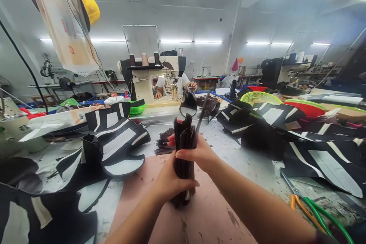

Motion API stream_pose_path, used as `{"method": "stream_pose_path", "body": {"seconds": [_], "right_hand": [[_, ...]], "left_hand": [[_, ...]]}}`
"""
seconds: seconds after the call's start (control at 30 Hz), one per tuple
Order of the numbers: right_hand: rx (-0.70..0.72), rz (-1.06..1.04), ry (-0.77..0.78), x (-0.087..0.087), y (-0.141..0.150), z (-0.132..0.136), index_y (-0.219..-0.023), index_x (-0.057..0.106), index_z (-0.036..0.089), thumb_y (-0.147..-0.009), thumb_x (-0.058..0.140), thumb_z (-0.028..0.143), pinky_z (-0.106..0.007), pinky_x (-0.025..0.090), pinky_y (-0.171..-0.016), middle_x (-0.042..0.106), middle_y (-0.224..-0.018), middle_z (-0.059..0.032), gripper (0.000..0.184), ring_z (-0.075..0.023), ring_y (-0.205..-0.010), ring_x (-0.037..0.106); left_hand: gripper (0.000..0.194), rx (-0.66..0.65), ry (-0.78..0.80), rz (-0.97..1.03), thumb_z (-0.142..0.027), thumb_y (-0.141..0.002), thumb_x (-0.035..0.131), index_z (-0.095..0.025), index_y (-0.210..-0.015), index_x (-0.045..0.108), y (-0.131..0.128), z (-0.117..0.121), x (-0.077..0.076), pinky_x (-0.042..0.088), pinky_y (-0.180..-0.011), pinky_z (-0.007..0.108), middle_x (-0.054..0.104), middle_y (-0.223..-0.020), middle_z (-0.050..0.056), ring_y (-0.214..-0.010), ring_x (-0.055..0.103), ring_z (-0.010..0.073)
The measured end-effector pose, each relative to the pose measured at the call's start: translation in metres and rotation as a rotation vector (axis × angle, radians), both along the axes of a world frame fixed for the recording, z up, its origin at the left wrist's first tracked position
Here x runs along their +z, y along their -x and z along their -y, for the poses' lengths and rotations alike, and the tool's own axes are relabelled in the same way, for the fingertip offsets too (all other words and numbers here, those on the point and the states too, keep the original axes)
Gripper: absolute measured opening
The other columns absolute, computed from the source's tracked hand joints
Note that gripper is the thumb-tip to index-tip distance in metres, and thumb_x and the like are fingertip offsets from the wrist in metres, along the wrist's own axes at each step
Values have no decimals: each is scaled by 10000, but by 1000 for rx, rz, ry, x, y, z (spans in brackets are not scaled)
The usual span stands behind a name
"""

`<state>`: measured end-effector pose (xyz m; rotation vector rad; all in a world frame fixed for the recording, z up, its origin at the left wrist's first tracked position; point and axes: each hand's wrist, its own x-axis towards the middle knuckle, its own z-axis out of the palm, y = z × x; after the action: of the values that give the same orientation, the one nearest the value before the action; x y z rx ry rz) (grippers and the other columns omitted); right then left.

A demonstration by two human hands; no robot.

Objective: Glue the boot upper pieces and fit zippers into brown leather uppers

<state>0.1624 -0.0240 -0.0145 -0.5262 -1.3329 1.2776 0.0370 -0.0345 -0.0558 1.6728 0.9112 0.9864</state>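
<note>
Over the pink mat, a bundle of dark strips stands roughly upright, its long axis up and down; whether its blurred foot touches the mat, I cannot tell. The left hand curls round the lower part from the mat's left side. The right hand wraps higher from the mat's right, thumb across the front and fingers behind; both hands touch the bundle, neither nearer. One strip slants out above the right hand. Right of the mat lie scissors; black pieces flank it on both sides. At its far edge sits a pile of loose strips on the bench. Well beyond the mat, a co-worker's hand shows near a sewing machine.
</note>
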Motion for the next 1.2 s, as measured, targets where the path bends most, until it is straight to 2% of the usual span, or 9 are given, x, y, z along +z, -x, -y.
{"method": "stream_pose_path", "body": {"seconds": [0.1,0.3,0.43,0.53,0.67,0.77,0.93,1.07,1.2], "right_hand": [[-13,40,0,-9,2,0,-1159,402,281,-488,782,291,-389,489,-731,594,-853,9,771,-199,-788,600],[-444,167,-107,-20,13,5,-847,473,232,-610,667,310,-341,472,-674,512,-726,20,316,-168,-695,529],[-208,301,-259,-10,-28,5,-1074,462,210,-643,666,440,-357,463,-773,567,-960,-41,530,-207,-893,543],[-213,612,-278,-15,-93,13,-1183,446,212,-768,549,417,-390,395,-910,519,-1176,-73,474,-212,-1079,481],[-204,1306,48,-61,-166,51,-1046,587,198,-776,517,210,-423,389,-917,605,-1063,-81,279,-233,-1020,533],[-241,1481,164,-108,-184,85,-1048,605,190,-747,489,101,-432,351,-962,554,-1177,-108,334,-260,-1109,485],[-469,1253,292,-143,-189,105,-1018,585,207,-709,463,49,-369,445,-834,622,-951,-68,368,-206,-903,575],[-622,1050,482,-132,-221,84,-959,570,181,-691,497,90,-333,469,-739,610,-828,-46,293,-183,-771,582],[-618,1000,509,-123,-255,59,-915,571,164,-671,529,101,-313,480,-685,609,-785,-39,255,-173,-717,591]], "left_hand": [[560,-5,2,4,-166,-500,771,-186,-1005,530,0,1,-4,476,-792,332,610,-990,53,-963,558,256],[403,-20,52,34,-125,-563,669,-158,-951,562,-21,6,-12,490,-720,323,635,-876,65,-853,598,250],[115,45,65,-7,-130,-579,604,-152,-685,566,-24,4,-12,476,-621,292,605,-669,28,-661,585,186],[189,120,188,125,-167,-542,636,-153,-700,532,-12,0,-1,463,-575,268,565,-606,-16,-565,553,140],[412,205,437,243,-216,-488,680,-156,-854,500,2,-2,20,450,-502,248,552,-622,-36,-536,557,137],[488,219,526,236,-224,-462,681,-159,-911,499,-7,4,25,445,-468,239,552,-628,-34,-511,552,133],[426,69,657,157,-238,-495,642,-141,-898,541,-59,23,8,452,-447,245,590,-655,12,-520,552,139],[269,-84,834,111,-213,-517,587,-129,-766,532,-123,38,-8,430,-402,236,547,-534,16,-461,522,134],[379,-92,896,217,-124,-514,575,-164,-881,494,-184,41,-24,445,-417,236,551,-633,-9,-475,549,128]]}}
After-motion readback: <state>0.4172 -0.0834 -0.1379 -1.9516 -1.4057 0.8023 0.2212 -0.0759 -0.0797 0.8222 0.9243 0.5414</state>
